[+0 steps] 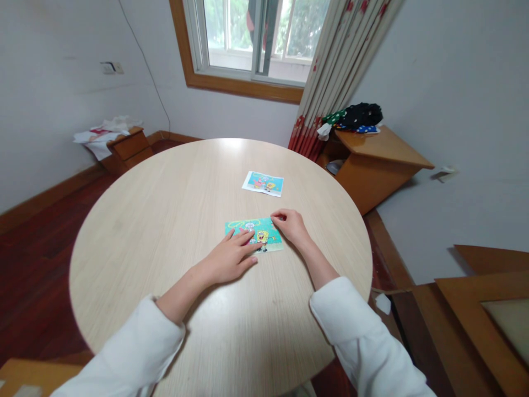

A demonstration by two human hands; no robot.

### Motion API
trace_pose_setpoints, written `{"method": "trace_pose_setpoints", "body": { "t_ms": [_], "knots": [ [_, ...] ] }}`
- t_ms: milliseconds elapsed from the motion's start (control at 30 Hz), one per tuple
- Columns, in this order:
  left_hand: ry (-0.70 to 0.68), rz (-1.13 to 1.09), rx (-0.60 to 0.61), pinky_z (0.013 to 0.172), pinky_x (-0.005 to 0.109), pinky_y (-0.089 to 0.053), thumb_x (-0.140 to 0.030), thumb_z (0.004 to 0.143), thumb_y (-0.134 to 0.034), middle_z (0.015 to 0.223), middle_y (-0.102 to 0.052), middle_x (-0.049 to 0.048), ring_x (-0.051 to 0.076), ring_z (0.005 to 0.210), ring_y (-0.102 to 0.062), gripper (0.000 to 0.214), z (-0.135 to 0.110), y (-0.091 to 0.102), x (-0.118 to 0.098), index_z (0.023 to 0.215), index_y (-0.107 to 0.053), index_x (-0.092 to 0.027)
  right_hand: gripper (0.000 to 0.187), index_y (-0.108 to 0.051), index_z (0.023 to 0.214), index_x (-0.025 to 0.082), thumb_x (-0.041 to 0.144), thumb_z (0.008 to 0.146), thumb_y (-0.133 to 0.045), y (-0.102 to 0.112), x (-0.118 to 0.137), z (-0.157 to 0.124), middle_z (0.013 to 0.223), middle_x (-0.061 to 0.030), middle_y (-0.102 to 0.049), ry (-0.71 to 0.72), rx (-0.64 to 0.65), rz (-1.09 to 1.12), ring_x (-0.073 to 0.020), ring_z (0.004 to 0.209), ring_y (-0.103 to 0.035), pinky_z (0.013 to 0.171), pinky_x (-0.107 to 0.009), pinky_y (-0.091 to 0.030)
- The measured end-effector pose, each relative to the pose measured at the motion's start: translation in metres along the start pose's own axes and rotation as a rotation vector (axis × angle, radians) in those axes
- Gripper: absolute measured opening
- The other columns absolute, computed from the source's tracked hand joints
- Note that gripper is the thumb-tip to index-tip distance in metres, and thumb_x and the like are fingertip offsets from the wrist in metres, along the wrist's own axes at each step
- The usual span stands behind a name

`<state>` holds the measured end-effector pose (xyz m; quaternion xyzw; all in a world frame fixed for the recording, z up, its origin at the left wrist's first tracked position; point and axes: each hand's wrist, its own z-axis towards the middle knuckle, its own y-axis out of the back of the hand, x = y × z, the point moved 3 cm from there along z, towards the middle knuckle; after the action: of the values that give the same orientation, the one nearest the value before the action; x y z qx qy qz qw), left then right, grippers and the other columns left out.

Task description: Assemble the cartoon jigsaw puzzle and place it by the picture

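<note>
A green cartoon jigsaw puzzle (268, 230) lies flat on the round pale wooden table (173, 220), just in front of me. My left hand (231, 256) rests on its near left part, fingers stretched out flat across the picture. My right hand (291, 223) sits at the puzzle's far right corner with its fingers curled down onto the edge; I cannot make out anything between them. Farther back on the table lies a small cartoon picture card (263, 183), untouched.
A wooden side cabinet (380, 160) with dark clothes (357, 117) on top stands at the right by the curtain (330, 77). A low wooden stand (126, 148) with papers is at the left wall. Wooden furniture (483, 320) is at the near right.
</note>
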<state>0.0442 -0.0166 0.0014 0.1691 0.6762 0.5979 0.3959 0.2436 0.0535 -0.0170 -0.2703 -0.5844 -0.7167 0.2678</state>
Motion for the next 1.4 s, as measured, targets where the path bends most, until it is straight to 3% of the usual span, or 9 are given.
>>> {"method": "trace_pose_setpoints", "body": {
  "t_ms": [500,733,967,1100,1400],
  "knots": [
    [-0.013,0.018,0.006,0.111,0.052,-0.02,-0.041,0.095,-0.038,0.145,-0.043,0.0108,0.029,0.135,-0.035,0.045,0.0,0.0,0.0,0.136,-0.048,-0.026,0.014,-0.069,0.085,0.019,0.019,0.072,-0.062,0.005,0.006,-0.001,0.07,0.0007,-0.068,-0.082,-0.032,-0.121,-0.0157,0.072,-0.063,0.075,-0.029,-0.044],
    [-0.004,0.012,0.02,0.111,0.052,-0.022,-0.04,0.095,-0.038,0.146,-0.041,0.0119,0.029,0.136,-0.034,0.045,0.0,0.001,-0.001,0.135,-0.048,-0.025,0.01,-0.069,0.081,0.02,0.022,0.072,-0.064,0.005,0.007,-0.002,0.069,0.0005,-0.068,-0.04,-0.059,-0.133,-0.0154,0.069,-0.061,0.073,-0.029,-0.043],
    [-0.003,0.001,0.019,0.11,0.051,-0.022,-0.037,0.096,-0.036,0.145,-0.043,0.0102,0.027,0.135,-0.036,0.043,0.001,0.002,0.0,0.136,-0.047,-0.027,0.018,-0.071,0.079,0.016,0.025,0.076,-0.056,0.034,-0.01,0.002,0.074,-0.005,-0.07,-0.025,-0.224,0.0,-0.0156,0.065,-0.057,0.064,-0.027,-0.043],
    [-0.006,-0.007,0.011,0.11,0.05,-0.022,-0.036,0.096,-0.035,0.144,-0.044,0.0096,0.026,0.135,-0.036,0.042,0.001,0.002,0.001,0.135,-0.048,-0.028,0.017,-0.072,0.082,0.015,0.023,0.073,-0.061,0.04,-0.019,0.002,0.078,-0.0056,-0.07,-0.054,-0.133,-0.022,-0.0155,0.068,-0.058,0.068,-0.028,-0.044],
    [0.003,-0.005,0.013,0.111,0.05,-0.022,-0.034,0.096,-0.036,0.144,-0.043,0.0099,0.026,0.135,-0.035,0.041,0.0,0.003,0.001,0.134,-0.048,-0.026,0.019,-0.072,0.089,0.018,0.021,0.071,-0.07,0.029,-0.018,-0.003,0.09,-0.0058,-0.069,0.025,0.033,-0.047,-0.0161,0.08,-0.061,0.076,-0.029,-0.047]
  ]
}}
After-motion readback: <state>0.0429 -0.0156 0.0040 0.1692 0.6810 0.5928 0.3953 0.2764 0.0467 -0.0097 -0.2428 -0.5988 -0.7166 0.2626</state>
